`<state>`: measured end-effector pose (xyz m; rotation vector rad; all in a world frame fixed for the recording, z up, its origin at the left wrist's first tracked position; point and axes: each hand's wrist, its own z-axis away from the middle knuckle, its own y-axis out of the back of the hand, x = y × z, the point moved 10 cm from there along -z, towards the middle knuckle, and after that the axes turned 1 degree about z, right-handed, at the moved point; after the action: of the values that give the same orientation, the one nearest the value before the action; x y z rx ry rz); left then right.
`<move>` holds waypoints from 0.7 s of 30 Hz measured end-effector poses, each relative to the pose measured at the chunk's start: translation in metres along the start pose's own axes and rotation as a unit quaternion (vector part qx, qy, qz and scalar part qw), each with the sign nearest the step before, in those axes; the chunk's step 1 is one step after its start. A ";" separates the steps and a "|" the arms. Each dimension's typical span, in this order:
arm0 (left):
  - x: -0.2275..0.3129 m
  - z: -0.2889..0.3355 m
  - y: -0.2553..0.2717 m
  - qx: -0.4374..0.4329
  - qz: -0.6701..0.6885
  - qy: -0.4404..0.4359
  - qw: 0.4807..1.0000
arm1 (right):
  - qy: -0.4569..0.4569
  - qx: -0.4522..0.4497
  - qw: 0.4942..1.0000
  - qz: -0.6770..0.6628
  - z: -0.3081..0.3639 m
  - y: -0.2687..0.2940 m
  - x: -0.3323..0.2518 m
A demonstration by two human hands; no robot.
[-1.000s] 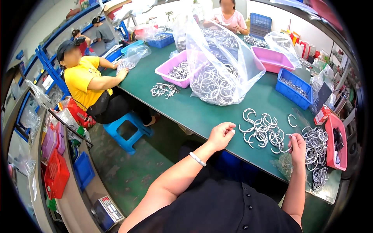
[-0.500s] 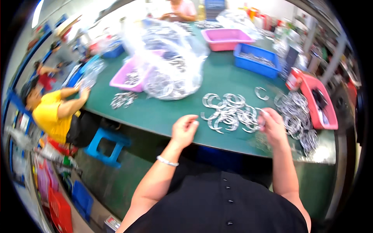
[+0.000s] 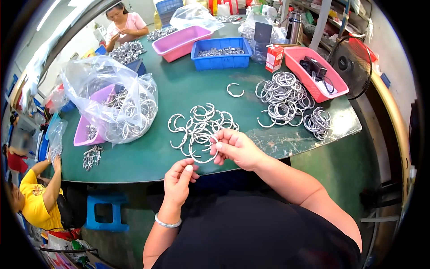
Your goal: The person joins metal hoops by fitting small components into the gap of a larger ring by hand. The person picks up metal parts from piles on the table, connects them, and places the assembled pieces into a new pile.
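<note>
My right hand [image 3: 236,149] pinches a silver, bangle-like open metal ring [image 3: 191,147] between thumb and fingers, above the table's near edge. Just below and left of that ring is my left hand [image 3: 178,181], its thumb pressed against curled fingers; whether something small sits in them is hidden. Behind both hands lies a loose pile of similar rings [image 3: 204,117]. One single ring [image 3: 235,94] rests apart, farther back. To the right are a larger heap of rings [image 3: 284,92] and a small stacked bunch [image 3: 317,123].
On the green table [image 3: 179,85] stand a clear bag of rings [image 3: 130,119], a purple basin [image 3: 83,130], a pink basin [image 3: 181,42], a blue bin [image 3: 221,60] and a red-pink tray [image 3: 313,80]. Two co-workers sit beyond and left. A blue stool [image 3: 107,213] stands on the floor.
My view has turned to the right. My right hand has come left, bringing a ring close to my left hand, over the pile's near side.
</note>
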<state>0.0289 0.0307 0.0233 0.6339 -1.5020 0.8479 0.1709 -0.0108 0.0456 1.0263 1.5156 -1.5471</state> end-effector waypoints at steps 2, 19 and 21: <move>0.006 -0.003 -0.007 -0.011 0.026 -0.007 1.000 | -0.013 -0.011 1.000 0.011 0.000 -0.008 0.004; 0.015 0.003 0.007 0.016 0.184 0.067 0.980 | -0.037 -0.087 0.996 -0.006 0.006 -0.032 0.010; 0.015 0.002 0.007 0.017 0.187 0.071 0.980 | -0.040 -0.085 0.995 -0.009 0.005 -0.031 0.009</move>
<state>0.0205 0.0342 0.0367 0.3086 -1.5006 1.1828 0.1389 -0.0140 0.0505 0.8451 1.5751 -1.4266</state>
